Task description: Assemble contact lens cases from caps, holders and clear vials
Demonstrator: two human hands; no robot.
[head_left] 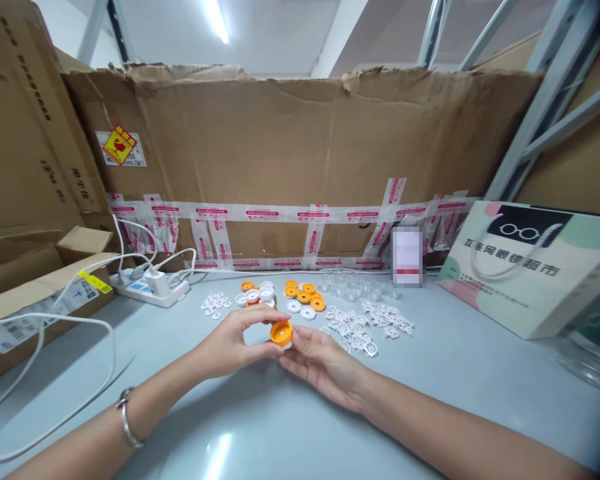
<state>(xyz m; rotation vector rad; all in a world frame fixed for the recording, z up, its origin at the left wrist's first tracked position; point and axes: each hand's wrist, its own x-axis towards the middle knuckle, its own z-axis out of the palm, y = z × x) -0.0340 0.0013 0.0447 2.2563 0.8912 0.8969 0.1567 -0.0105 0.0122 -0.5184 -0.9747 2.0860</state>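
Observation:
Both hands meet over the middle of the grey table [290,427]. My left hand [233,343] pinches a small orange round cap [281,332] with thumb and forefinger. My right hand [325,363] lies palm up under the cap, its fingertips touching the cap's white underside. Just behind the hands lie orange rings [305,293], white rings [260,295], small white lattice discs [365,327] and a few white discs [215,303]. Clear plastic pieces [353,285] sit further back.
A white power strip [150,287] with white cables [45,333] lies at the left. Cardboard boxes [25,293] stand at the left, a taped cardboard wall [300,167] at the back. A printed paper bag [525,267] lies at the right beside a clear plastic bag [590,360].

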